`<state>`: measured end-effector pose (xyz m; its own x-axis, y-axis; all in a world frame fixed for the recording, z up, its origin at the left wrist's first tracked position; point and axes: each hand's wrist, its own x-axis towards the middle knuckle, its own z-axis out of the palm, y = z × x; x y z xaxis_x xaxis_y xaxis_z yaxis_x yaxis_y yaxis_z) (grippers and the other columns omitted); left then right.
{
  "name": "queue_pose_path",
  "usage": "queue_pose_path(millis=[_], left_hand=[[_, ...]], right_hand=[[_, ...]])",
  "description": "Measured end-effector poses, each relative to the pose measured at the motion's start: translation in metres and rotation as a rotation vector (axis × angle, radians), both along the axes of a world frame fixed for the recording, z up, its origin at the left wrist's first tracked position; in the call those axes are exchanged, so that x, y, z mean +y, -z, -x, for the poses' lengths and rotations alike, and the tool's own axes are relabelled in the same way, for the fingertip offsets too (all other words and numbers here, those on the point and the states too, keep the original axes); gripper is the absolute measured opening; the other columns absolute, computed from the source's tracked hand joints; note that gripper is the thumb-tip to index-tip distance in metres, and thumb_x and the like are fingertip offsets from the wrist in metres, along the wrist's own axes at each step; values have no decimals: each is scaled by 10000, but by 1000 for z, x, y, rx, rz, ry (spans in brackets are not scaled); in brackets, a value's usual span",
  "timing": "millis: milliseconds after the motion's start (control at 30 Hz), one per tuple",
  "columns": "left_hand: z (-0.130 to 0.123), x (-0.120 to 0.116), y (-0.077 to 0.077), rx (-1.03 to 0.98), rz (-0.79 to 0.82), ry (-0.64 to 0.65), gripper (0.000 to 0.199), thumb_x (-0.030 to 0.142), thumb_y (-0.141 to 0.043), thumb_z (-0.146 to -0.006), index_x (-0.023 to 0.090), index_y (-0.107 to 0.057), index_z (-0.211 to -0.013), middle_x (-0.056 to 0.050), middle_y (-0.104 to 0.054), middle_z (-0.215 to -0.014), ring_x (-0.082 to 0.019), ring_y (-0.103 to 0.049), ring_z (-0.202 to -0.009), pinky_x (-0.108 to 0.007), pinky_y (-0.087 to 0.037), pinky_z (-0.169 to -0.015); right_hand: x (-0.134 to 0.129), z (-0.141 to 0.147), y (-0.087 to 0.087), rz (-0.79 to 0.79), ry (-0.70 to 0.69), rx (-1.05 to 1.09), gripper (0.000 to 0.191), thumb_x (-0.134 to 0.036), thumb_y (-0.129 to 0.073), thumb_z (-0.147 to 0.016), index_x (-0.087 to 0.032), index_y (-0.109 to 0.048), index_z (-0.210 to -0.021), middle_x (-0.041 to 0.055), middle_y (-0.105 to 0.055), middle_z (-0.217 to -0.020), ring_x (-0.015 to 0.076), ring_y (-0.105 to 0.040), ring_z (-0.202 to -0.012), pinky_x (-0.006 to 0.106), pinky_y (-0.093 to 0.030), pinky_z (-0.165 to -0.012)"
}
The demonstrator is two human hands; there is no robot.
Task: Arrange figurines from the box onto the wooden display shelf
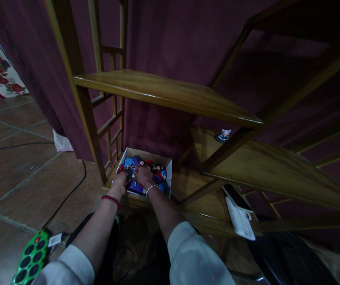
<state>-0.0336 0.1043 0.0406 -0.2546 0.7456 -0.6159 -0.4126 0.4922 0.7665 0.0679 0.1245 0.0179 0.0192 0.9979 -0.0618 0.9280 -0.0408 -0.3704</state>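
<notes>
A white open-topped box [170, 174] full of small colourful figurines [158, 169] in blue, red and black sits on the low wooden shelf. My left hand [120, 181], with a red bead bracelet on its wrist, is at the box's left side, its fingers closed around a dark, round-based figurine [128, 173]. Beside it my right hand [143, 175], wearing a pale bracelet, reaches down among the figurines. Its fingers are bent together, and their tips are partly hidden, so what they hold does not show.
An upper wooden shelf [158, 88] overhangs the box. To the right, one figurine [224, 135] stands on another shelf board; lower down are a phone [237, 197] and a white item [240, 219]. A green power strip [31, 257] with a black cable [69, 198] lies at left.
</notes>
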Motion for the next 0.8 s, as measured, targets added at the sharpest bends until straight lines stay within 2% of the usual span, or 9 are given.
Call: queue_pose_path(millis=[200, 433, 567, 700, 800], left_hand=[[-1, -2, -3, -34, 14, 4, 212, 13, -485, -652, 153, -543, -802, -9, -537, -668, -92, -518, -532, -234, -473, -517], [0, -3, -3, -31, 22, 43, 243, 31, -482, -673, 156, -543, -873, -12, -552, -648, -96, -535, -516, -212, -453, -489], [-1, -3, -1, -31, 40, 33, 219, 36, -505, -664, 155, -552, -842, -15, -559, -645, -108, -551, -542, -228, -462, -514], [-2, -2, -1, -37, 47, 30, 154, 47, -526, -659, 152, -549, -769, -12, -556, -628, -114, -553, -551, -239, -465, -531], [-2, -1, 1, -38, 39, 32, 140, 50, -523, -665, 153, -544, -757, -14, -562, -634, -116, -556, -561, -244, -471, -536]], right_hand=[[-2, 3, -3, 35, 20, -6, 214, -261, -561, -743, -200, -610, -942, 100, -652, -895, 230, -537, -980, 317, -385, -805], [1, 1, 8, -55, 39, 108, 241, -253, -600, -709, -215, -595, -946, 46, -659, -941, 178, -544, -983, 287, -356, -878], [3, -1, 13, -82, 80, 163, 154, -242, -533, -752, -229, -609, -886, 23, -670, -898, 149, -585, -894, 259, -390, -829], [0, -3, 13, -104, 92, 182, 137, -229, -522, -751, -233, -624, -842, 25, -676, -875, 156, -602, -863, 243, -418, -762], [0, -4, 12, -172, 120, 274, 129, -241, -520, -756, -232, -621, -836, 15, -674, -872, 144, -606, -835, 235, -426, -748]])
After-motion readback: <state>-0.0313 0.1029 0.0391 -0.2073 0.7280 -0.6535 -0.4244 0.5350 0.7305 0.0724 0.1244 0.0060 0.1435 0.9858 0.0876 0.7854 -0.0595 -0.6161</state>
